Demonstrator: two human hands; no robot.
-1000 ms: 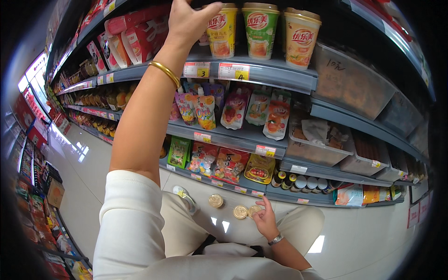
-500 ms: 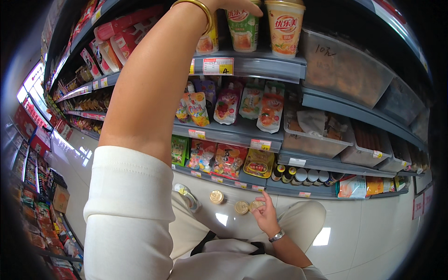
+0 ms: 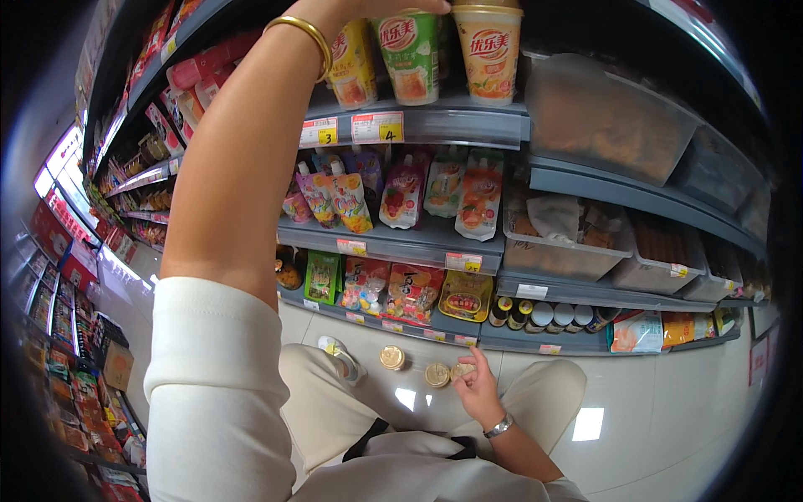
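Note:
At the top edge my left hand [image 3: 393,7] lies across the top of a green drink cup [image 3: 408,58]; its visible finger is stretched out, and the rest is cut off. A yellow cup [image 3: 353,67] stands left of the green one, and an orange-and-cream cup [image 3: 488,58] to the right. Low down, my right hand [image 3: 477,391] is beside gold-lidded cups on the floor, index finger extended and thumb apart. It partly covers one gold lid [image 3: 459,369]. Another gold-lidded cup [image 3: 437,375] stands next to that one, and a third cup [image 3: 392,358] is farther left.
Below the cups, a shelf [image 3: 393,238] holds spouted pouches [image 3: 403,197]. Candy bags [image 3: 414,293] and jars [image 3: 539,316] fill the lowest shelf. Plastic bins [image 3: 602,117] stand at right. My bent knees frame the floor cups; another stocked aisle is at far left.
The view has shifted slightly, bringing more of the yellow cup and the pouches out from behind my left arm. My right hand stays beside the floor cups.

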